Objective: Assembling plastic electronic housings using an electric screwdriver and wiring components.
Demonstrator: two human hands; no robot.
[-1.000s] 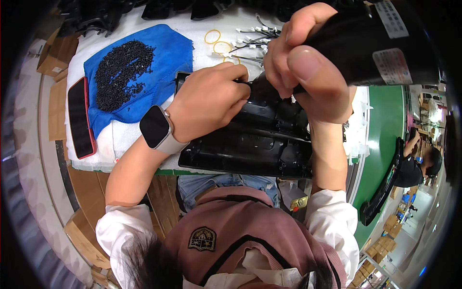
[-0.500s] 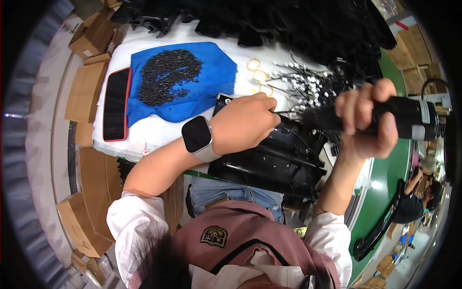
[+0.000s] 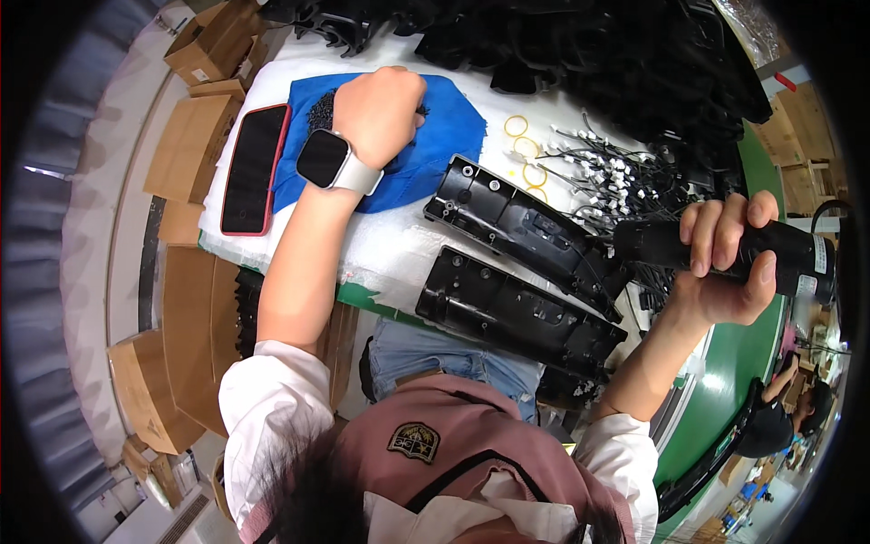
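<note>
My right hand (image 3: 729,258) is wrapped round a black electric screwdriver (image 3: 654,245), held level above the right side of the table. My left hand (image 3: 379,113), with a watch (image 3: 323,160) on its wrist, is curled over a pile of small black screws (image 3: 321,113) on a blue cloth (image 3: 449,122). Its fingertips are hidden beneath the hand, so what they pinch, if anything, does not show. Two long black plastic housings (image 3: 507,210) (image 3: 507,304) lie side by side in front of me, hollow sides up.
A red-edged phone (image 3: 253,172) lies left of the cloth. Yellow rings (image 3: 516,126) and a heap of cables with white connectors (image 3: 607,172) lie beyond the housings. Black parts (image 3: 580,45) are piled at the back. Cardboard boxes (image 3: 188,150) stand at left; another person (image 3: 787,422) is at far right.
My left hand has moved from the housings up and left onto the screw pile. The screwdriver in my right hand has shifted slightly right and down, and both housings now show fully.
</note>
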